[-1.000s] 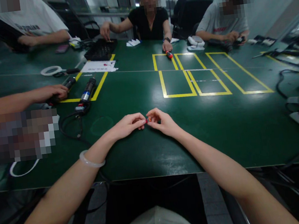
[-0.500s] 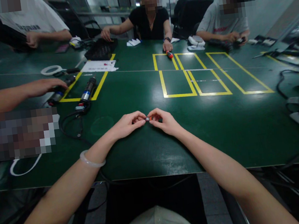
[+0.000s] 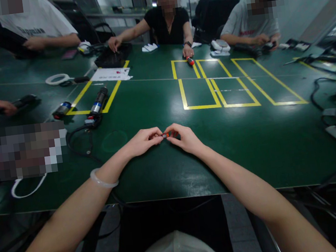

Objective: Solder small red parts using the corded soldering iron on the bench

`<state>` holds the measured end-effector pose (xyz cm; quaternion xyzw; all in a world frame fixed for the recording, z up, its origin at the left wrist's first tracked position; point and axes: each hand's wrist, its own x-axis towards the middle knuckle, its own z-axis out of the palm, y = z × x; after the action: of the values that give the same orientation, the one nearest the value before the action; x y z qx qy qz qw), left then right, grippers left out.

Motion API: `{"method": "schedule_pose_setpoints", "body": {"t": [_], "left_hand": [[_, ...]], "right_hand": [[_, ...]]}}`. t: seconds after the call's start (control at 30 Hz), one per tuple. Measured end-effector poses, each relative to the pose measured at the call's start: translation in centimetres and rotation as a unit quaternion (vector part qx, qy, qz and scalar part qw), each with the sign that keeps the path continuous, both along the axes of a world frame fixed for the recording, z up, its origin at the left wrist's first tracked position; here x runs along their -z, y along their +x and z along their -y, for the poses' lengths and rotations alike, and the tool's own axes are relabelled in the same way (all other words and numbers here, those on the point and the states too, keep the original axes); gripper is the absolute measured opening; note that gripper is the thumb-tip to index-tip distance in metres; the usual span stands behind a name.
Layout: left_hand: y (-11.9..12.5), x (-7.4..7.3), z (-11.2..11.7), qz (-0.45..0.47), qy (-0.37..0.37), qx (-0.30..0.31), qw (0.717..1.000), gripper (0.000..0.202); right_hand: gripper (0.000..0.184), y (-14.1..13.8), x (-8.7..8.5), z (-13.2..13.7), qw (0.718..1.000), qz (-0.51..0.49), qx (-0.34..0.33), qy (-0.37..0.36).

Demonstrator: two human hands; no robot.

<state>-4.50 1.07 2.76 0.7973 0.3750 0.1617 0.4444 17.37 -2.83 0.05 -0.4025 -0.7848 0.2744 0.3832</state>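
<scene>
A small orange and grey piece [image 3: 165,135], too small to name, sits between my two hands just above the green table [image 3: 173,170]. My left hand [image 3: 145,142] comes in from the left, thumb and fingers pinched on its grey end. From the other side, my right hand [image 3: 185,137] curls its fingertips around the orange end. The fingertips of both hands almost meet and partly cover the piece. A pale bangle [image 3: 102,179] circles my left wrist.
Yellow tape rectangles [image 3: 202,106] mark the table beyond my hands. To the left lie a black cylindrical device [image 3: 99,101] with a cable, a second cylinder [image 3: 62,109] and a paper sheet [image 3: 109,74]. A co-worker's hand [image 3: 188,51] holds a red tool [image 3: 190,60]. Cables [image 3: 314,95] run at right.
My hands have shifted slightly, and the small piece sits a little lower and left. At left, a co-worker's hand has drawn back with a dark object, leaving a cylinder uncovered.
</scene>
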Motion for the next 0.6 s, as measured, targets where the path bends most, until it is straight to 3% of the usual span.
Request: {"method": "schedule_pose_setpoints", "body": {"t": [0.27,0.37,0.47,0.6], "left_hand": [[-0.3,-0.1,-0.3,-0.011,0.04,0.001,0.999,0.038],[-1.4,-0.5,-1.2,-0.047,0.126,-0.068,0.989,0.04],[-3.7,-1.0,-2.7,-0.107,0.238,-0.201,0.944,0.037],[-8.4,-1.5,-4.5,-0.205,0.327,-0.384,0.838,0.049]], "right_hand": [[0.012,0.2,0.3,-0.2,1.0,-0.002,0.022,-0.002],[0.012,0.4,0.2,-0.3,0.999,-0.009,0.03,-0.019],[0.012,0.5,0.1,-0.3,0.999,-0.018,0.04,-0.025],[0.012,0.6,0.2,-0.4,0.999,-0.022,0.038,-0.029]]}}
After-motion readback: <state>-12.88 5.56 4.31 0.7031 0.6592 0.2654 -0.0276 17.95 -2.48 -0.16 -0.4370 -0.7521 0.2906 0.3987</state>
